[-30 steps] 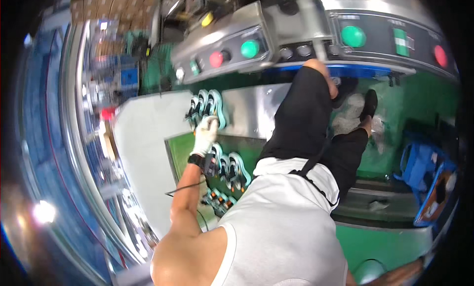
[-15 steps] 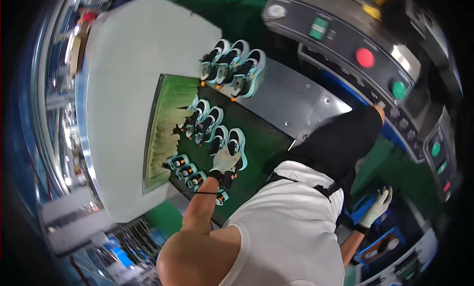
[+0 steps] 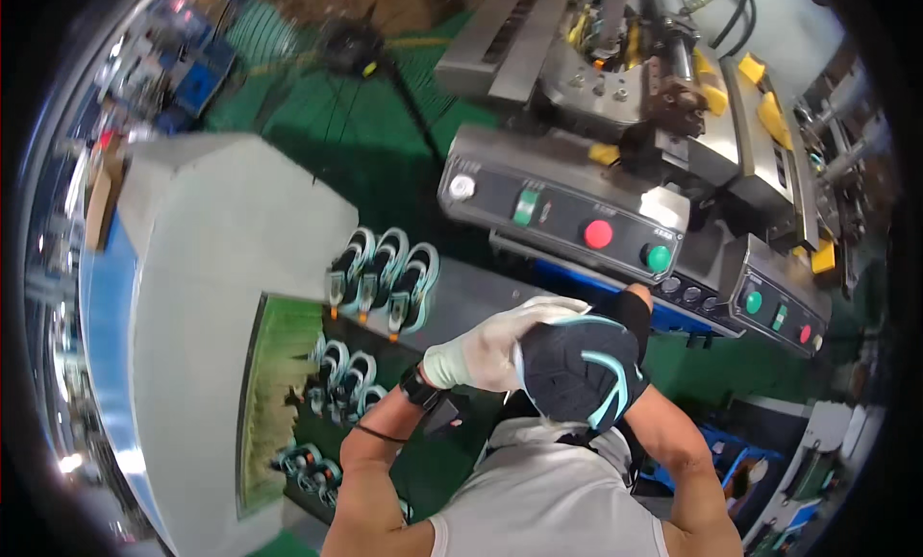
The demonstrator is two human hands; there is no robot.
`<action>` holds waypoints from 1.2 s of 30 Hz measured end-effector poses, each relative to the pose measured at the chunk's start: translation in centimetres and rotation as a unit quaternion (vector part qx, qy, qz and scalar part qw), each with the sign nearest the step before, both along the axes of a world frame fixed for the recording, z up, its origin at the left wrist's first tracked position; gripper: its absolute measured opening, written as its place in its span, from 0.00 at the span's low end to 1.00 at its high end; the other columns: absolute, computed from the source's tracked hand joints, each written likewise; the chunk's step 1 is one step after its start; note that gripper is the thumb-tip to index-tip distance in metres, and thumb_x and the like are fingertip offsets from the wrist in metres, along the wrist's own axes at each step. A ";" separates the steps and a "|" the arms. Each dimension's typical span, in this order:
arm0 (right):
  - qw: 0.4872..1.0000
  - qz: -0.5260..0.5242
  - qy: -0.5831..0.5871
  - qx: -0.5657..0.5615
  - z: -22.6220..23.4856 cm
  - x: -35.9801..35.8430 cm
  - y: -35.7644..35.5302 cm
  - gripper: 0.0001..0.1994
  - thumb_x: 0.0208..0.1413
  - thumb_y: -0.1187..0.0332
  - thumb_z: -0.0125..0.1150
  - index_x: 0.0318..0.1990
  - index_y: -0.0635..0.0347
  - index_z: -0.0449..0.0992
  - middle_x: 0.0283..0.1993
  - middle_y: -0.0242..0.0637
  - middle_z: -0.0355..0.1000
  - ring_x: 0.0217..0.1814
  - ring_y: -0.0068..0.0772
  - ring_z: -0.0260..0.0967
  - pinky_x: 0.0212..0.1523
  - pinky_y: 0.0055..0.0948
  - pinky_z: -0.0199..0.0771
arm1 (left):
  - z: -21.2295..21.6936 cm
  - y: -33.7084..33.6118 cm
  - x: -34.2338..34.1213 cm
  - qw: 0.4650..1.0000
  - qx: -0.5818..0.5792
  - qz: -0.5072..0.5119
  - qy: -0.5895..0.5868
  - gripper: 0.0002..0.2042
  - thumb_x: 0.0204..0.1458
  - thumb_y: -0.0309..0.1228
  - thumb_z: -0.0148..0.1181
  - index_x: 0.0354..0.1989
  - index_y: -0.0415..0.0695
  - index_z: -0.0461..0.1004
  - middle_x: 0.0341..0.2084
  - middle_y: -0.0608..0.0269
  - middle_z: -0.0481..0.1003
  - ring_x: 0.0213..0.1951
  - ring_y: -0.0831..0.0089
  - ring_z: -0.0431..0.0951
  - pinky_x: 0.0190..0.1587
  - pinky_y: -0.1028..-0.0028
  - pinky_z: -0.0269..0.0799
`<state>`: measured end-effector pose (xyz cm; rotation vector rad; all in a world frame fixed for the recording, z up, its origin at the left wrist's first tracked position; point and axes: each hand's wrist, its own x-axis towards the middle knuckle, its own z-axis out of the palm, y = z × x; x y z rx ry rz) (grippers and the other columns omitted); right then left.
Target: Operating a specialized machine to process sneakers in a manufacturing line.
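A black shoe point(image 3: 577, 370) with teal trim is held up close in front of my chest. My left hand point(image 3: 490, 346), in a white glove, grips it at its left side, with the fingers reaching along its upper edge. From the lower right my right forearm point(image 3: 670, 427) rises to the shoe, which hides the right hand and its fingers. To the left, several similar black and teal shoes stand on a dark green conveyor belt point(image 3: 423, 451). Three more shoes point(image 3: 383, 283) stand side by side on the ledge beyond it.
A pale housing point(image 3: 202, 336) with a fringed opening point(image 3: 264, 403) stands over the belt at left. Ahead is a metal machine with a control panel point(image 3: 567, 225) of coloured buttons; a second panel point(image 3: 777, 302) lies to the right. A floor fan point(image 3: 351, 49) stands beyond. Blue crates point(image 3: 716, 456) sit lower right.
My left hand has lifted from the shoes on the belt and now holds a shoe before me. My right arm has swung inward to it. The view has shifted toward the machine.
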<state>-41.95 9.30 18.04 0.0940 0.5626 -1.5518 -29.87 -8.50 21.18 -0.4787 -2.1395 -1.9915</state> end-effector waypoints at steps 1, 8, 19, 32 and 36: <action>0.990 -0.065 -0.128 0.002 1.1 -0.4 -0.2 0.24 0.63 0.46 0.43 0.43 0.59 0.75 0.35 0.43 0.74 0.38 0.40 0.75 0.46 0.39 0.77 | 0.4 -0.3 -1.6 0.995 -0.070 0.009 0.068 0.29 0.45 0.21 0.66 0.60 0.39 0.69 0.59 0.47 0.70 0.64 0.49 0.67 0.67 0.58 0.60; 0.938 -0.282 0.190 -0.068 -6.3 -2.5 10.3 0.22 0.66 0.58 0.52 0.63 0.61 0.68 0.59 0.41 0.72 0.61 0.38 0.70 0.65 0.41 0.69 | 4.7 -4.1 -10.7 0.917 -0.327 0.205 0.096 0.23 0.51 0.22 0.64 0.57 0.37 0.72 0.56 0.48 0.73 0.59 0.56 0.74 0.62 0.64 0.67; 0.893 -0.428 0.093 -0.101 -6.9 -1.7 16.7 0.49 0.38 0.71 0.80 0.70 0.68 0.57 0.64 0.46 0.70 0.60 0.45 0.72 0.59 0.45 0.74 | 0.9 -11.0 -30.9 0.821 -0.525 0.225 0.006 0.18 0.62 0.34 0.52 0.55 0.36 0.71 0.50 0.43 0.74 0.53 0.47 0.75 0.57 0.60 0.70; 0.869 -0.484 0.095 0.040 -9.8 1.4 21.2 0.56 0.37 0.58 0.83 0.71 0.67 0.52 0.66 0.47 0.66 0.62 0.49 0.70 0.60 0.50 0.73 | -6.1 -14.5 -46.9 0.738 -0.508 0.398 -0.196 0.30 0.42 0.43 0.75 0.45 0.35 0.66 0.40 0.40 0.77 0.43 0.46 0.80 0.47 0.59 0.76; 0.864 -0.494 0.086 0.044 -7.6 0.2 19.5 0.52 0.40 0.57 0.82 0.70 0.65 0.55 0.62 0.45 0.70 0.59 0.45 0.73 0.57 0.46 0.77 | -3.4 -15.5 -47.3 0.740 -0.535 0.362 -0.187 0.29 0.47 0.43 0.69 0.47 0.32 0.66 0.42 0.36 0.78 0.47 0.45 0.79 0.51 0.59 0.75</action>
